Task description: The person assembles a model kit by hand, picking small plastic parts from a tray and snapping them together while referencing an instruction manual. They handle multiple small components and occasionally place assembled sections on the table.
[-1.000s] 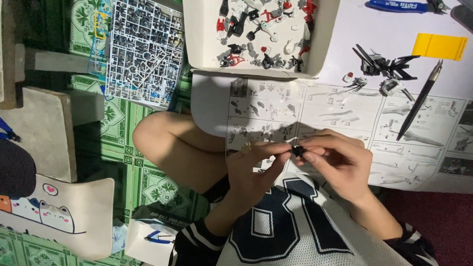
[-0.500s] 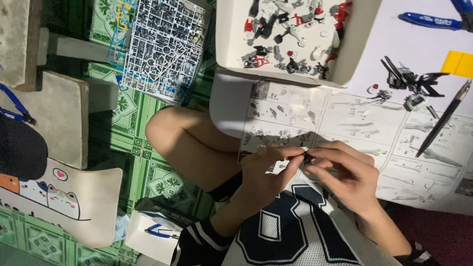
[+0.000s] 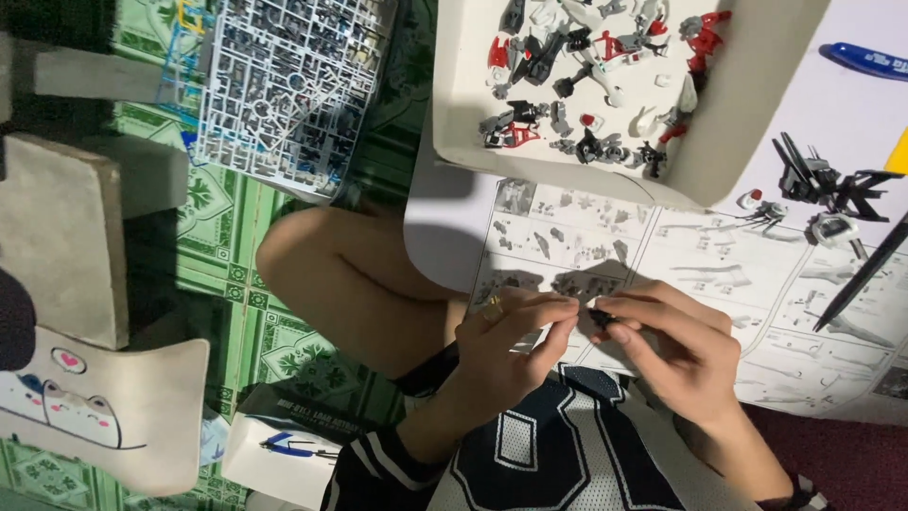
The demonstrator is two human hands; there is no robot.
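Two hands meet above the instruction sheet (image 3: 662, 255) on the bench: the left hand (image 3: 506, 350) and the right hand (image 3: 676, 345) both pinch a small black part (image 3: 600, 316) between curled fingertips, just in front of the person's chest, below the tray (image 3: 747, 142) of loose model pieces

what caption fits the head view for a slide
Both hands, left hand and right hand, pinch a small black part above an instruction sheet, beside a parts tray.
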